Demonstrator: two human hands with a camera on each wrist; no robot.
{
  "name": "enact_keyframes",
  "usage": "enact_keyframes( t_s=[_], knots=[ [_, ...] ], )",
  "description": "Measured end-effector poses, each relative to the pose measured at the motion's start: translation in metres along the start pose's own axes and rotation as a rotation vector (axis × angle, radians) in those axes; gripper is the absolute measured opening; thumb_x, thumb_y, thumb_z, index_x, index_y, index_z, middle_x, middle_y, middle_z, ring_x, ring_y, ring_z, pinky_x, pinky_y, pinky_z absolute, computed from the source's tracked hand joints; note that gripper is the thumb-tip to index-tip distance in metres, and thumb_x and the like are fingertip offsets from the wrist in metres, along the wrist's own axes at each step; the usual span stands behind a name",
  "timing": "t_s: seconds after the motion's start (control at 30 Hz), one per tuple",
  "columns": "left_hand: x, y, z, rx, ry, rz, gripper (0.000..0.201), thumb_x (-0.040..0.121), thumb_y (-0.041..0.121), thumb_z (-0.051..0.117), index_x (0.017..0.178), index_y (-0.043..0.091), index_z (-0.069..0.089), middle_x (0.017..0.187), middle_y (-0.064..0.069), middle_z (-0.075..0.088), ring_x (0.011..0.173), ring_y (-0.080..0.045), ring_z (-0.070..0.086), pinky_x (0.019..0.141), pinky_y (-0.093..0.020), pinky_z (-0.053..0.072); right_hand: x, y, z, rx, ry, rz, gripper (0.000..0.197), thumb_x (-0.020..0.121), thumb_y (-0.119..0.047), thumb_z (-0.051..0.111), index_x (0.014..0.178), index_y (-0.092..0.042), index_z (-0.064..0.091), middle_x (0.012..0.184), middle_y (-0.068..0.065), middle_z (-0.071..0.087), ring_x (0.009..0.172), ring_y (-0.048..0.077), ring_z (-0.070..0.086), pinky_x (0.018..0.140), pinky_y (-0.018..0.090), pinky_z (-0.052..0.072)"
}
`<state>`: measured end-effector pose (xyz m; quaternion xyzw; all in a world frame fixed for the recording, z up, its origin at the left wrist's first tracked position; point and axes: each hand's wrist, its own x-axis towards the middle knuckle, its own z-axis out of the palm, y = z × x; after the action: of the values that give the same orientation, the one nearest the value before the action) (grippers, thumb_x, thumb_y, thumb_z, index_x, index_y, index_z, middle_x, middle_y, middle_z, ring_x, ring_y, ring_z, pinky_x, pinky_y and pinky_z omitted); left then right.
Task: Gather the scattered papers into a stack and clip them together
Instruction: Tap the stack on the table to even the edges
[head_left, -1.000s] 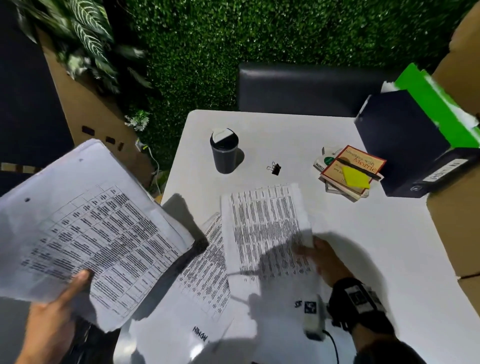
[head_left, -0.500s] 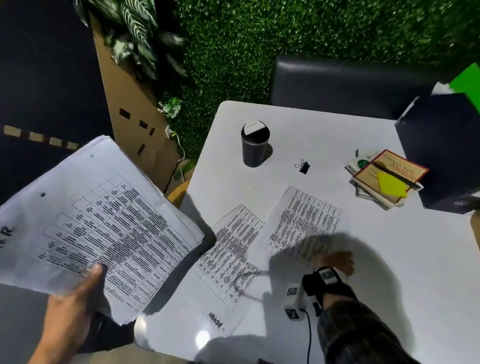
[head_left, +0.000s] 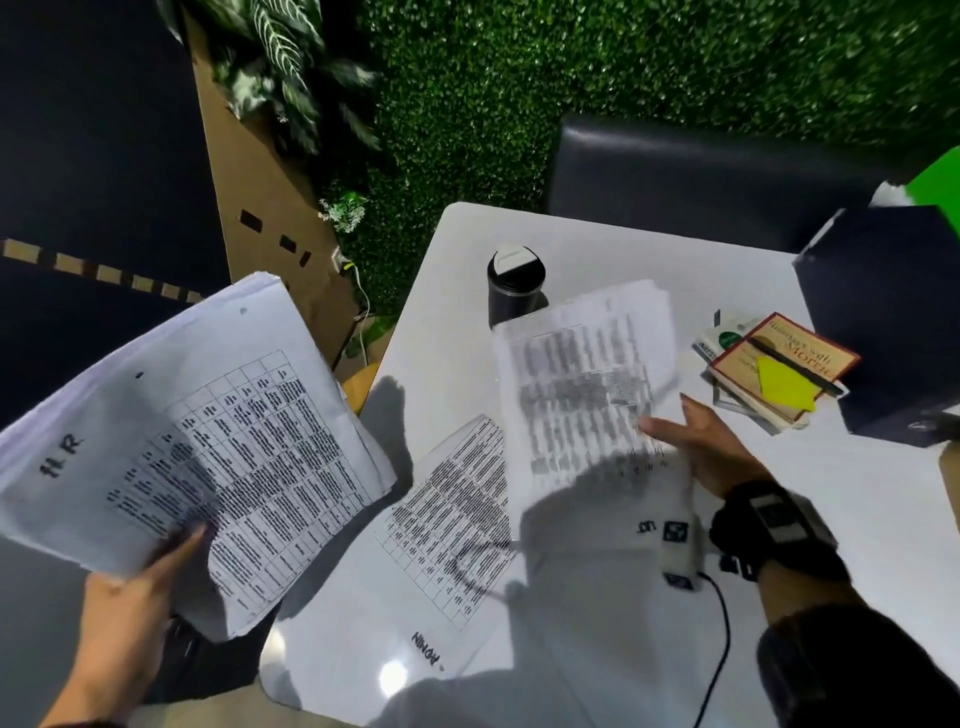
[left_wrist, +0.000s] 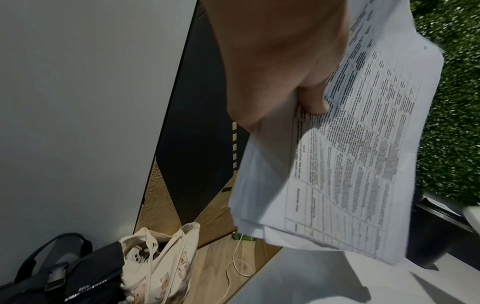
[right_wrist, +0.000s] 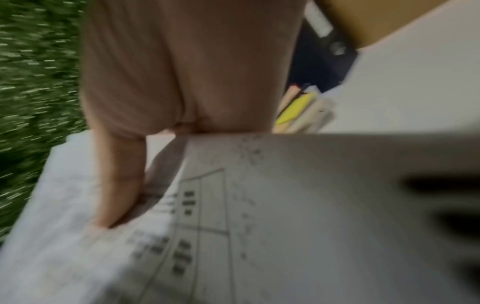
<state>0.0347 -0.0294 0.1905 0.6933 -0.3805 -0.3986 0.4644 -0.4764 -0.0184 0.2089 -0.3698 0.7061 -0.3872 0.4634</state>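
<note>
My left hand grips a thick stack of printed papers by its near corner, thumb on top, held in the air left of the white table. The left wrist view shows the same stack under the thumb. My right hand pinches one printed sheet by its right edge, lifted off the table and blurred. In the right wrist view my thumb lies on that sheet. Another sheet marked ADMIN lies flat on the table. No clip is visible.
A dark lidded cup stands behind the lifted sheet. Books with a yellow note and a black binder sit at the right. A dark chair is beyond the table. Bags lie on the floor at left.
My right hand has picked the right-hand sheet up off the table and raised it, so it now covers the spot where the black binder clip lay. The left hand's stack stays raised.
</note>
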Motion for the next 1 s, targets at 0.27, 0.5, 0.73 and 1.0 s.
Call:
enact_keyframes(
  t_s=[0.27, 0.5, 0.73, 1.0],
  knots=[
    [0.01, -0.001, -0.025, -0.014, 0.007, -0.032, 0.028, 0.087, -0.001, 0.059, 0.07, 0.019, 0.071, 0.053, 0.03, 0.063, 0.056, 0.013, 0.063, 0.051, -0.006, 0.048, 0.046, -0.05, 0.146, -1.162, -0.905, -0.147, 0.057, 0.076, -0.036, 0.066, 0.128, -0.018, 0.052, 0.135, 0.004, 0.051, 0.115, 0.014, 0.047, 0.095, 0.032, 0.036],
    [-0.009, 0.003, -0.029, -0.082, -0.093, -0.08, 0.014, 0.056, -0.016, 0.059, 0.048, -0.008, 0.051, 0.044, -0.026, 0.046, 0.041, -0.028, 0.045, 0.05, -0.036, 0.04, 0.046, -0.015, 0.264, -1.696, -0.683, -0.72, 0.038, 0.084, -0.01, 0.055, 0.122, -0.012, 0.059, 0.143, 0.012, 0.034, 0.132, 0.034, 0.03, 0.104, 0.047, 0.031],
    [-0.017, 0.008, -0.026, -0.021, 0.046, 0.032, 0.026, 0.082, -0.016, 0.057, 0.06, -0.002, 0.056, 0.041, 0.007, 0.057, 0.037, -0.001, 0.049, 0.039, -0.011, 0.037, 0.049, 0.009, 0.26, -1.673, -0.683, -0.664, 0.034, 0.088, -0.009, 0.05, 0.122, -0.011, 0.054, 0.134, 0.012, 0.045, 0.127, 0.03, 0.036, 0.106, 0.047, 0.024],
    [-0.001, 0.004, -0.02, -0.053, 0.083, 0.055, 0.02, 0.083, -0.014, 0.057, 0.072, 0.003, 0.06, 0.052, 0.012, 0.062, 0.044, 0.005, 0.051, 0.043, -0.008, 0.042, 0.023, -0.004, 0.188, -0.793, -0.725, -0.27, 0.051, 0.086, -0.021, 0.066, 0.133, -0.014, 0.048, 0.139, 0.006, 0.05, 0.128, 0.021, 0.046, 0.104, 0.03, 0.033]
  ],
)
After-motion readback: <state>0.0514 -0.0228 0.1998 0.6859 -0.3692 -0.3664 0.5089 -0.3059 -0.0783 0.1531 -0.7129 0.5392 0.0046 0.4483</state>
